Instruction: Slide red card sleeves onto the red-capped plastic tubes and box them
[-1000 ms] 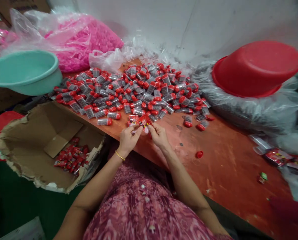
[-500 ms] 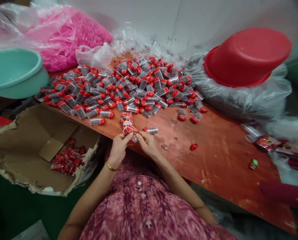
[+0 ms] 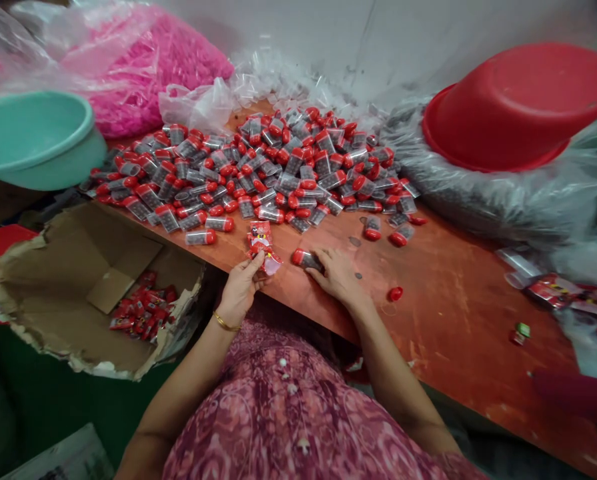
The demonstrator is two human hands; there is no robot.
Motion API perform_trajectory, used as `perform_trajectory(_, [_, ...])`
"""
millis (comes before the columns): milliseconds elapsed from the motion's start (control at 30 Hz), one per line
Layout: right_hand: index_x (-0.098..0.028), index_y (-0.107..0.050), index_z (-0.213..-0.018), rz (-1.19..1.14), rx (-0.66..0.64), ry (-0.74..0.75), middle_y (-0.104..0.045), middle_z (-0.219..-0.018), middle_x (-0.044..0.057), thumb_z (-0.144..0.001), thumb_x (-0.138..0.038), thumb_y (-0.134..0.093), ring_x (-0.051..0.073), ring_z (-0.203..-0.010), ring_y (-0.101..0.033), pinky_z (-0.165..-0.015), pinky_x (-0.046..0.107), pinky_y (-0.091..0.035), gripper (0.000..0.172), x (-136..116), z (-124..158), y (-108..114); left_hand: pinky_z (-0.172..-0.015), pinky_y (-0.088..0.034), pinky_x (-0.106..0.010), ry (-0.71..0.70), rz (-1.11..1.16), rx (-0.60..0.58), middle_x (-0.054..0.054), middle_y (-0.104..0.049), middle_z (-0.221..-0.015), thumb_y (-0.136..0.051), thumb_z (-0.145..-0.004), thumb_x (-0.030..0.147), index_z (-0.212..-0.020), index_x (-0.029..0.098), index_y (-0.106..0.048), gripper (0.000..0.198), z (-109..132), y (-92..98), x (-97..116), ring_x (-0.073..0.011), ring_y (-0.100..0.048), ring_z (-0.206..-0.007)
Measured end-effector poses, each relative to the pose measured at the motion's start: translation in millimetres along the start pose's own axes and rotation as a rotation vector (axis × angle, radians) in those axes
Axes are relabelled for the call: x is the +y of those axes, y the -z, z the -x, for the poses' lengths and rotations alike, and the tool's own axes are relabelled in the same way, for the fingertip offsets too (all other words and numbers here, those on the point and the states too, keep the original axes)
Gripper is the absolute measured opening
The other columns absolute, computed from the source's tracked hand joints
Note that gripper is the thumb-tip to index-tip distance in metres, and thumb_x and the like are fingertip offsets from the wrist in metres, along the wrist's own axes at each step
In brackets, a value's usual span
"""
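Observation:
My left hand pinches a red printed plastic packet between thumb and fingers at the table's front edge. To its right, my right hand has its fingers and thumb around the clear end of a small red-capped tube with dark contents, which lies on the table. Just behind both hands spreads a big heap of similar red-capped tubes. A loose red cap lies to the right of my right hand.
A torn cardboard box with red packets stands at left, below a turquoise basin. Behind is a bag of pink pieces. An upturned red tub sits on a plastic sack at right.
My right hand has let go of the packet and moved right onto the lying tube. My left hand still holds the packet. The view has shifted slightly.

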State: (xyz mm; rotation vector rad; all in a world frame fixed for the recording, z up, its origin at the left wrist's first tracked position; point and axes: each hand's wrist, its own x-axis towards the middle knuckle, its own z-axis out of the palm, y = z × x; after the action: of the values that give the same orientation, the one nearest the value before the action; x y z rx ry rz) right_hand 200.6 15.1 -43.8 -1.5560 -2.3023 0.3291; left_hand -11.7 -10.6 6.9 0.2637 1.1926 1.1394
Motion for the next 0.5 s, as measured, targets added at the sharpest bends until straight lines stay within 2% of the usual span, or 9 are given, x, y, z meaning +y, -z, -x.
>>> perform_trajectory(100, [-0.015, -0.058, -0.112, -0.247, 0.058, -0.054, -0.065, -0.101, 0.012, -0.084, -0.038, -0.050, 0.025, -0.090, -0.058, -0.081, 0.038, -0.045, 0.036, -11.4, 13.4, 4.2, -0.050, -0.048, -0.020, -0.004, -0.010, 0.008, 0.001, -0.064, -0.058, -0.083, -0.047, 0.042, -0.066, 0.014, -0.062, 0.040, -0.3, 1.7, -0.8, -0.0080, -0.057, -0.049])
perform_trajectory(200, [-0.019, -0.060, -0.109, -0.554, 0.049, -0.098, -0.066, -0.095, 0.008, -0.084, -0.044, -0.048, 0.021, -0.082, -0.060, -0.074, 0.034, -0.047, 0.036, -29.7, 28.8, 14.4, -0.050, -0.047, -0.020, 0.002, -0.031, 0.011, 0.001, -0.063, -0.057, -0.083, -0.047, 0.044, -0.064, 0.014, -0.062, 0.040, -0.8, 1.6, -1.8, -0.0079, -0.057, -0.048])
perform_trajectory(267, [-0.020, -0.065, -0.089, -0.743, 0.022, -0.150, -0.066, -0.077, 0.004, -0.084, -0.051, -0.045, 0.018, -0.069, -0.058, -0.064, 0.031, -0.047, 0.036, -44.8, 36.5, 19.9, -0.050, -0.047, -0.020, 0.001, -0.043, 0.011, 0.000, -0.064, -0.057, -0.083, -0.047, 0.044, -0.064, 0.013, -0.063, 0.040, -0.3, -0.5, -3.1, -0.0079, -0.056, -0.048])
perform_trajectory(300, [-0.020, -0.064, -0.074, -0.837, 0.004, -0.188, -0.062, -0.065, 0.003, -0.084, -0.055, -0.041, 0.016, -0.059, -0.055, -0.057, 0.028, -0.044, 0.043, -52.4, 39.0, 21.3, -0.050, -0.047, -0.020, -0.001, -0.049, 0.012, 0.000, -0.064, -0.058, -0.083, -0.047, 0.044, -0.065, 0.013, -0.063, 0.040, 0.4, -2.1, -3.9, -0.0080, -0.056, -0.048])
perform_trajectory(367, [-0.021, -0.051, -0.050, -1.016, -0.039, -0.276, -0.049, -0.043, 0.000, -0.083, -0.064, -0.033, 0.011, -0.041, -0.043, -0.044, 0.025, -0.036, 0.058, -66.2, 41.1, 21.6, -0.050, -0.046, -0.020, -0.019, -0.053, 0.009, 0.001, -0.064, -0.057, -0.083, -0.046, 0.043, -0.065, 0.013, -0.064, 0.040, 2.8, -5.9, -5.8, -0.0080, -0.056, -0.047])
perform_trajectory(433, [-0.022, -0.042, -0.041, -1.135, -0.105, -0.350, -0.039, -0.034, -0.002, -0.080, -0.070, -0.031, 0.008, -0.032, -0.032, -0.036, 0.024, -0.028, 0.063, -76.8, 40.3, 20.3, -0.050, -0.046, -0.020, -0.053, -0.046, -0.009, 0.001, -0.064, -0.056, -0.083, -0.044, 0.043, -0.064, 0.013, -0.063, 0.041, 5.7, -9.0, -7.6, -0.0081, -0.055, -0.047])
perform_trajectory(500, [-0.021, -0.042, -0.039, -1.193, -0.170, -0.417, -0.036, -0.030, -0.003, -0.076, -0.073, -0.036, 0.007, -0.029, -0.029, -0.033, 0.022, -0.023, 0.063, -83.6, 37.9, 19.5, -0.051, -0.046, -0.021, -0.096, -0.041, -0.027, 0.001, -0.064, -0.057, -0.083, -0.042, 0.045, -0.063, 0.013, -0.064, 0.043, 8.1, -10.6, -9.5, -0.0085, -0.056, -0.048])
